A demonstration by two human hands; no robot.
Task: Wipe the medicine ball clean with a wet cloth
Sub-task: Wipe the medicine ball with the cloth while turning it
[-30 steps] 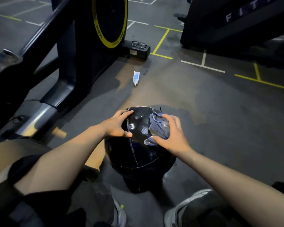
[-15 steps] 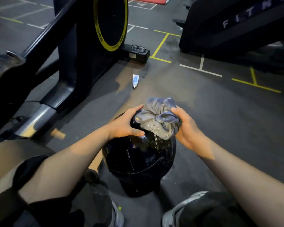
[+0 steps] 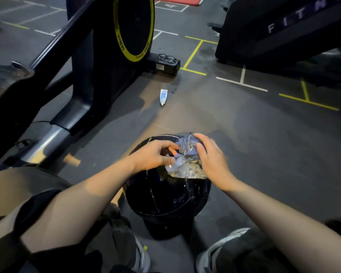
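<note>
Black medicine ball (image 3: 165,196) at 6 o'clock on the gym floor (image 3: 264,144), between the shoes. Wet cloth (image 3: 185,162) bunched on its crown, at 12 o'clock of the ball. Left hand (image 3: 154,155) pinching a cloth fold; right hand (image 3: 211,156) curled over the bundle, gripping it. Neither hand steadying the ball: likely roll toward the tube (image 3: 163,97) at 12 o'clock under sideways wiping. Slick wet surface; possible cloth slip, drips pooling underfoot.

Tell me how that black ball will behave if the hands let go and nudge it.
The ball is round and sits on flat floor, so it would probably roll. Its glistening wet surface likely makes it slippery. The bunched cloth on top would probably slide off.
</note>
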